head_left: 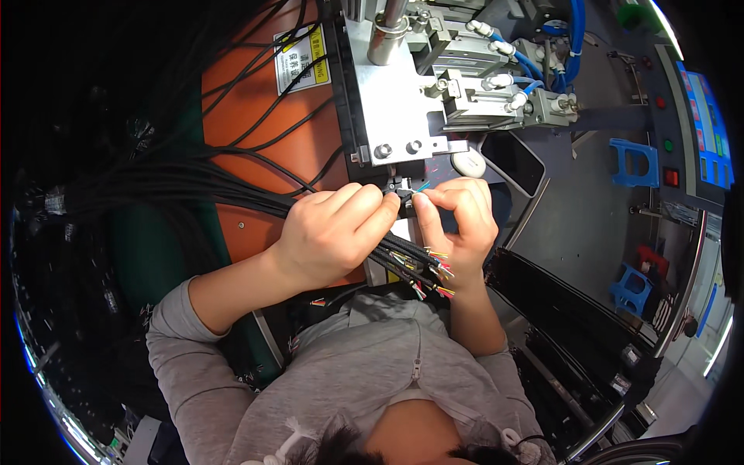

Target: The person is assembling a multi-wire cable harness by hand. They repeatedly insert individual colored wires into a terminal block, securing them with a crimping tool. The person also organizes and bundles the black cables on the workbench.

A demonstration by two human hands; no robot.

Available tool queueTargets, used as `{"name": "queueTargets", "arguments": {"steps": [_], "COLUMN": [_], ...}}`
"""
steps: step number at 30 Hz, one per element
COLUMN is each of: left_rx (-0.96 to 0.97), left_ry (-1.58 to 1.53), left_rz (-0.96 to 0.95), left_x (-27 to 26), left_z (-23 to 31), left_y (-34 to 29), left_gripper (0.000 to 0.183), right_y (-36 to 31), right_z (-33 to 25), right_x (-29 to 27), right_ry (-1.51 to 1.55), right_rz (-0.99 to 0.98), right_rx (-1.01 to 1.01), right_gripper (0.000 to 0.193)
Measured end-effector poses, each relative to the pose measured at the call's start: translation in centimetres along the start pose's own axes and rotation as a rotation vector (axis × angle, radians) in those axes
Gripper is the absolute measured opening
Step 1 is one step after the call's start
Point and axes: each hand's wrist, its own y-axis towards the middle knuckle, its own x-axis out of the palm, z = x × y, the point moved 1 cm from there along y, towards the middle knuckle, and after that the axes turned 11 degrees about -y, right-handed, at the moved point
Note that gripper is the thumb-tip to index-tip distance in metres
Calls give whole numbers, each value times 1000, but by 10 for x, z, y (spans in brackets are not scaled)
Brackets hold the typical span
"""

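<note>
At the front of the metal machine [391,101], both hands meet over a small black fixture [403,186]. My left hand [333,229] is closed, thumb and forefinger pinching what looks like a black cable's end. My right hand [463,221] is closed in a pinch on thin wires [423,187], at least one of them blue, close to the left fingertips. Under my left hand runs a bundle of black cables [403,260]; their stripped ends show red, yellow and white wires and point toward my right wrist. The fingers partly hide the fixture and the pinched wires.
More black cables [225,174] stretch leftward across the orange surface [256,116]. Pneumatic cylinders [488,97] with blue hoses stand behind at the right. A round white object [468,163] and a dark phone-like slab [513,163] lie beside the machine. A control panel [697,139] stands far right.
</note>
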Motion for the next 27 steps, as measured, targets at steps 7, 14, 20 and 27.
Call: {"name": "queueTargets", "arguments": {"steps": [7, 14, 20, 27], "left_rx": [68, 100, 37, -129], "left_ry": [-23, -24, 98, 197], "left_rz": [79, 121, 12, -93], "left_x": [0, 2, 7, 7], "left_z": [-3, -1, 1, 12], "left_y": [-2, 0, 1, 4], "left_gripper": [27, 33, 32, 33], "right_y": [4, -2, 8, 9], "right_z": [15, 24, 17, 5], "right_x": [-14, -8, -2, 3], "right_ry": [673, 1027, 229, -92], "right_rz": [-460, -518, -226, -172], "right_rx": [474, 632, 215, 34], "right_gripper": [10, 9, 5, 6]}}
